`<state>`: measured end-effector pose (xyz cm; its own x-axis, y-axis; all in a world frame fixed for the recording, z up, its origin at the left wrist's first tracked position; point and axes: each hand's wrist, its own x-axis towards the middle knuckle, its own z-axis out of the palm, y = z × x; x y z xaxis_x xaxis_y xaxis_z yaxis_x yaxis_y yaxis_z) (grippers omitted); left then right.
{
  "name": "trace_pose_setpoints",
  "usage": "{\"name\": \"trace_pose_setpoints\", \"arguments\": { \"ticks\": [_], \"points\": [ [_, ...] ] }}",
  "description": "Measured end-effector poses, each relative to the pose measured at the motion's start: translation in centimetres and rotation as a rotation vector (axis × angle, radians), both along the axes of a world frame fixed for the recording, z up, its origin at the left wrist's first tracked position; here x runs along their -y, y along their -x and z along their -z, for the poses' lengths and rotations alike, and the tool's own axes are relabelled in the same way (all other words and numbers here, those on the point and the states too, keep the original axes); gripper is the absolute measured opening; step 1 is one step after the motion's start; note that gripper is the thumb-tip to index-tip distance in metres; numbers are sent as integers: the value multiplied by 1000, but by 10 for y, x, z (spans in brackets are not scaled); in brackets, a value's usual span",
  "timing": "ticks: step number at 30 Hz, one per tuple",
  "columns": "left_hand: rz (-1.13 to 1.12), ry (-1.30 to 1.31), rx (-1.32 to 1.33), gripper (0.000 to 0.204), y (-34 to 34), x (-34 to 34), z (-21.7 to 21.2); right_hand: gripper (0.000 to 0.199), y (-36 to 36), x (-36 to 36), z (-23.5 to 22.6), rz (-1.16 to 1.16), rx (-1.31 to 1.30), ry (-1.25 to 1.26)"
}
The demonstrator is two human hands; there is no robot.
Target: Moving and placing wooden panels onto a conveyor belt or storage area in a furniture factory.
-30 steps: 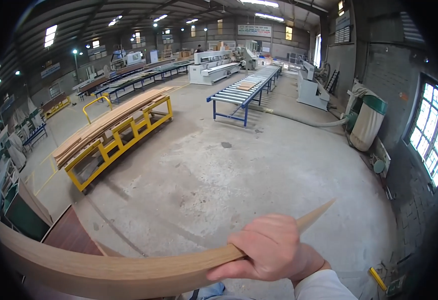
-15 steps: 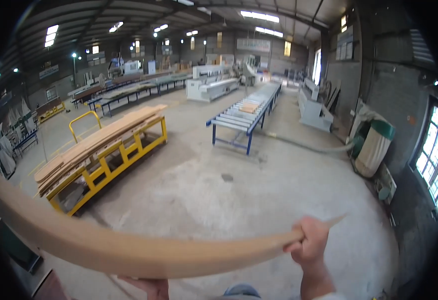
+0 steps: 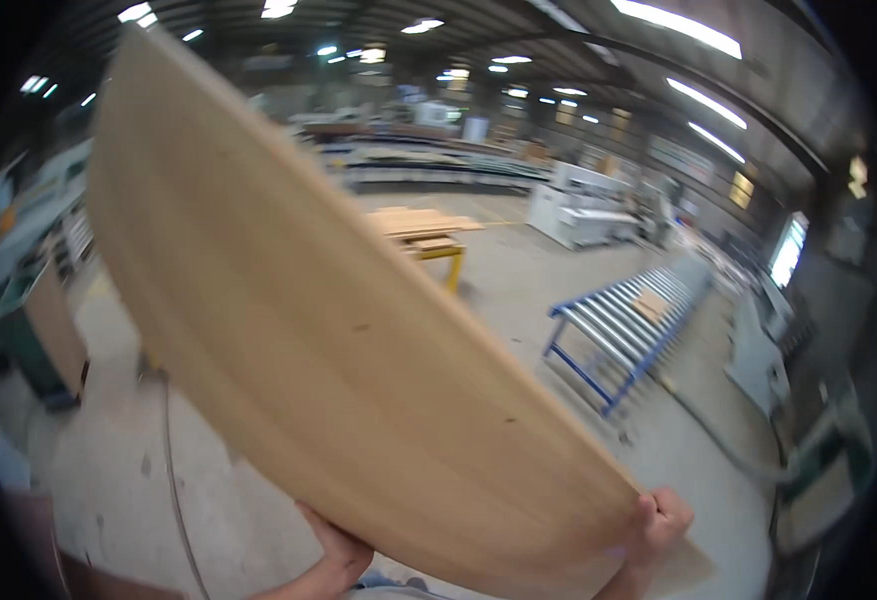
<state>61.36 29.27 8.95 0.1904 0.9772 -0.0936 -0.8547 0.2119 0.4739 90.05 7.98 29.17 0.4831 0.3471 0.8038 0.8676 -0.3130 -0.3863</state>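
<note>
A long, pale wooden board (image 3: 338, 340) with a broad face and small dark marks fills the middle of the view, slanting from upper left to lower right. Near its lower right end, my right hand (image 3: 660, 525) is closed round the upper edge. My left hand (image 3: 336, 545) holds the board from its lower edge, with the thumb side showing and most fingers hidden behind the wood. The board is held up off the floor, its far end rising high on the left.
Beyond the board, wooden planks (image 3: 423, 222) lie on a yellow frame (image 3: 448, 265), partly hidden. A blue-framed roller conveyor (image 3: 598, 318) stands to the right. A grey hose (image 3: 713, 440) crosses the floor. White machinery (image 3: 573, 205) stands farther back, and a green-sided box (image 3: 38, 335) at left.
The board has turned from edge-on to showing its broad face, and its left end has swung up. The view has turned left and tilted. Both hands stay on the board.
</note>
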Motion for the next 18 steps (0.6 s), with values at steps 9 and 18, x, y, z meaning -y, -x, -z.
{"name": "trace_pose_setpoints", "arguments": {
  "ticks": [9,18],
  "points": [
    [124,333,52,107,-159,-228,18,59,-148,-291,-31,77,-116,319],
    [225,394,180,107,-299,-506,12,66,-257,-631,-96,147,-119,462]
  ]
}}
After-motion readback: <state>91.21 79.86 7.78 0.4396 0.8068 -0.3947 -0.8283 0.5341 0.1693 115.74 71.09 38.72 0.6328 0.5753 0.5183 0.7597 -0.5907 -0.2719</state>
